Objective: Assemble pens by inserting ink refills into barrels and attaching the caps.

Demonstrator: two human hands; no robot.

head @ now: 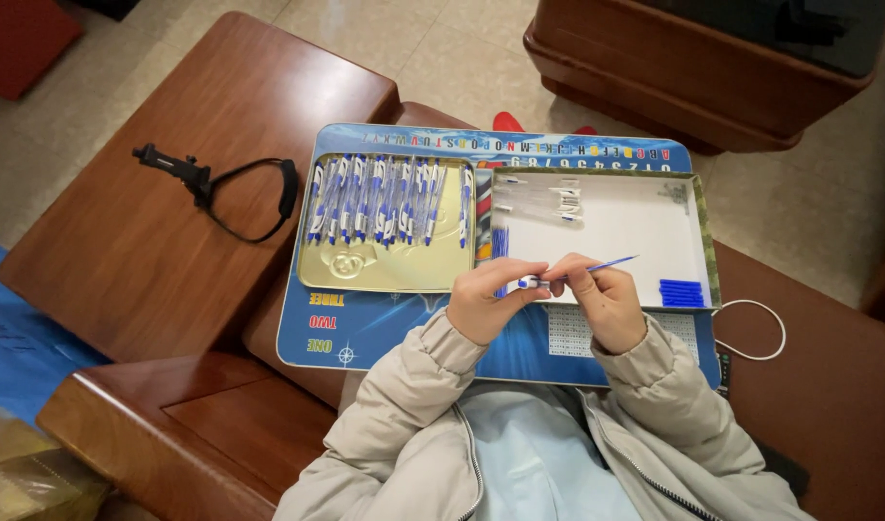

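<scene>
The left hand pinches a pen barrel steady while the right hand grips a thin blue refill, lined up with its end, above the white box. Finished pens lie in the gold tray.

You have two trays on the blue board: roughly a dozen pens left, five clear barrels right.

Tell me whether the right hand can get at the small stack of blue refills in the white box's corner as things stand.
Probably yes. The blue refills lie uncovered in the open white box, just beside the right hand, with nothing between them. That hand already pinches a thin blue refill, so it isn't free.
</scene>
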